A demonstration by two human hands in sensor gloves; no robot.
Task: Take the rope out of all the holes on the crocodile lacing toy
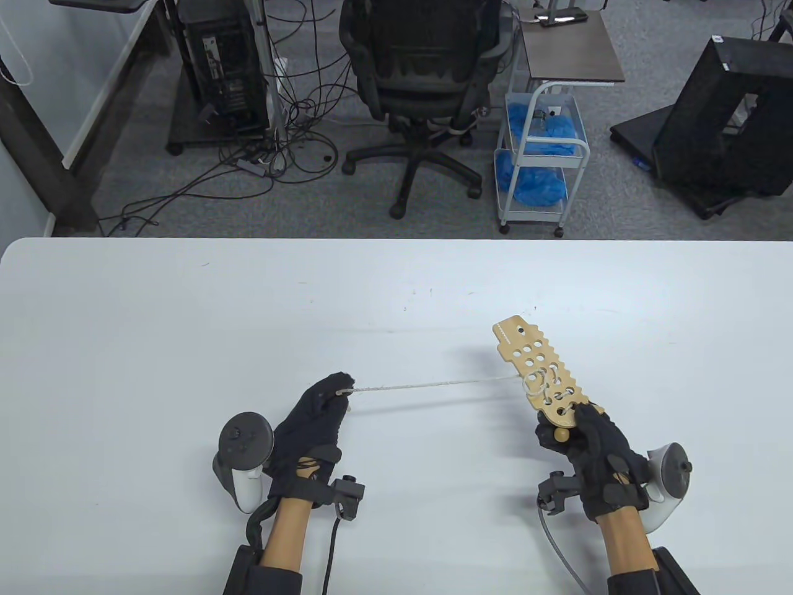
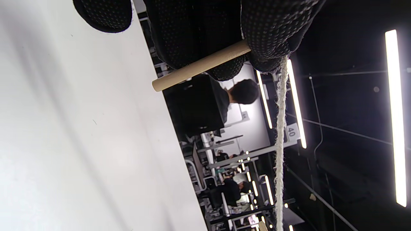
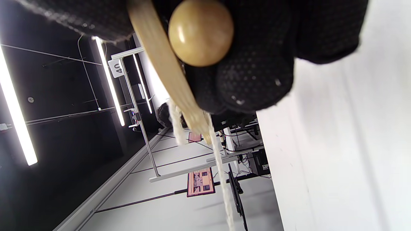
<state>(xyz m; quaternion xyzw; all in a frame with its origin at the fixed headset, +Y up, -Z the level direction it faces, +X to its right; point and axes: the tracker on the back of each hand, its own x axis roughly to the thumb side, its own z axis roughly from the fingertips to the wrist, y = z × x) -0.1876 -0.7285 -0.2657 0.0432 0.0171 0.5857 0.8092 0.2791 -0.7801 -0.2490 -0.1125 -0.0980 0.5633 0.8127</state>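
Above the white tabletop (image 1: 186,322), the right hand (image 1: 588,443) grips the near end of the crocodile lacing toy (image 1: 540,370). Its rope (image 1: 433,384) runs taut leftward to the left hand (image 1: 316,412), pinched there beside a wooden needle (image 2: 199,65).

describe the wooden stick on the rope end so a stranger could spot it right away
On the white table, find the left hand, level with the crocodile toy that the right hand holds. Its fingers pinch a pale round wooden stick where the taut rope ends: straight and plain.
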